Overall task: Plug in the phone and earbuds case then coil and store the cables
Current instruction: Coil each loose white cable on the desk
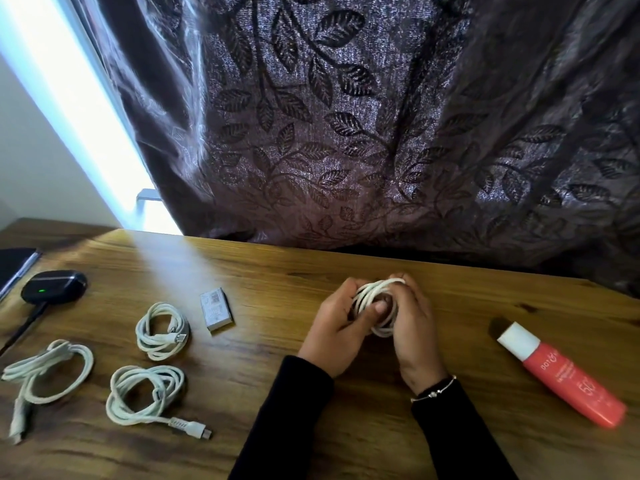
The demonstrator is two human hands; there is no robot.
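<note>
Four white cables show on the brown wood-grain worktop (242, 268), and one of them, the white cable coil in hand (377, 306), sits right of centre in the frame, raised just off the wood between both hands. The left hand (337, 336) curls round the near side of the loops with its thumb pressed across them; the right hand (414, 330) wraps the far side, fingers closed over the top strands. So each grip is clamped on that coil.

Three more lie loosely wound at lower left: the upper white coil (162, 330), the lower white coil with its plug trailing right (145, 393), and the far-left white coil (48, 370). At the left edge, the dark oval earbuds case (53, 285) shows a green light, with a dark lead running from it toward the lower left.

Soft, light and springy, this cord will likely try to unwind if released, so the loops should be pinched together where they cross, not held by the plug end. A small grey box (216, 313) and a coral bottle with a white cap (561, 372) lie nearby.
</note>
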